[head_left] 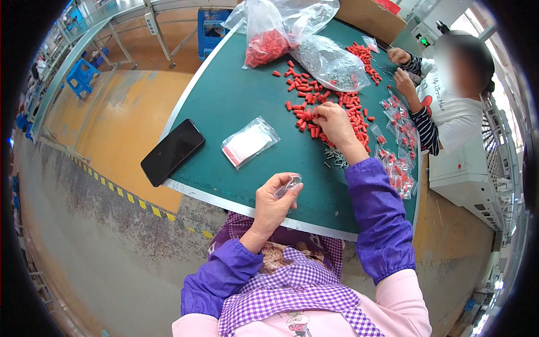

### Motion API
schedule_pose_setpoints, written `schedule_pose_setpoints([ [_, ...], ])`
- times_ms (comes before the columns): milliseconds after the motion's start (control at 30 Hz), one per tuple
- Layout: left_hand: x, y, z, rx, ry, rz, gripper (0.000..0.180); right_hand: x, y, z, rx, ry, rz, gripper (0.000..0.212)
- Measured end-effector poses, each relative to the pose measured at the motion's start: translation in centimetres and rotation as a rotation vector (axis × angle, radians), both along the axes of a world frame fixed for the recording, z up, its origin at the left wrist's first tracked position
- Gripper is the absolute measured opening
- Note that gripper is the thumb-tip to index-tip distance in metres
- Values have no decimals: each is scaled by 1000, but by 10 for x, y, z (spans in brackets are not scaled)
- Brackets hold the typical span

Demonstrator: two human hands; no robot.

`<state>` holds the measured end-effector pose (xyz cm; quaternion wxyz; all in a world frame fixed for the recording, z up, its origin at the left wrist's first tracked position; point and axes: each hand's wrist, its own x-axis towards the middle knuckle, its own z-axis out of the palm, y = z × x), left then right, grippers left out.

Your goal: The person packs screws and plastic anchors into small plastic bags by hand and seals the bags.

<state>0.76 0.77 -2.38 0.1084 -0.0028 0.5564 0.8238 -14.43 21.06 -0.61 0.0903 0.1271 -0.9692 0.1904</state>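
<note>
My left hand (pixel 270 203) is closed around a small clear plastic bag (pixel 289 185), held just above the near edge of the green tabletop. Farther right, my right hand (pixel 338 126) reaches into a heap of small red plastic caps (pixel 303 84). Its thumb and fingertips are pinched together at a red cap at the heap's left side; the fingers partly hide it. Below that wrist lies a small pile of silver screws or pins (pixel 337 158), too small to tell which.
A black phone (pixel 173 151) and a clear packet with a white card (pixel 250 143) lie left. Large bags of red caps (pixel 268 48) and metal pieces (pixel 331 63) stand at the back. Filled small bags (pixel 397 151) cover the right edge. A co-worker's hands (pixel 402 73) work there.
</note>
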Motion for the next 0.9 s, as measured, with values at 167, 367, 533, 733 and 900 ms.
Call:
schedule_pose_setpoints([
  [167, -2, -3, 2, 10, -15, 7, 19, 23, -12, -1, -60, 184, 45, 14],
  [367, -7, 1, 3, -17, -4, 14, 19, 44, -5, 2, -539, 43, -97, 15],
  [533, -19, 0, 5, -77, 0, 30, 19, 78, -21, 36, -1054, -395, -97, 17],
  [733, -25, 2, 6, -159, 74, 59, 17, 108, -45, 57, -1150, -722, 42, 21],
  [900, -23, 0, 7, -164, 79, 50, 18, 116, -50, 56, -1020, -672, 29, 25],
])
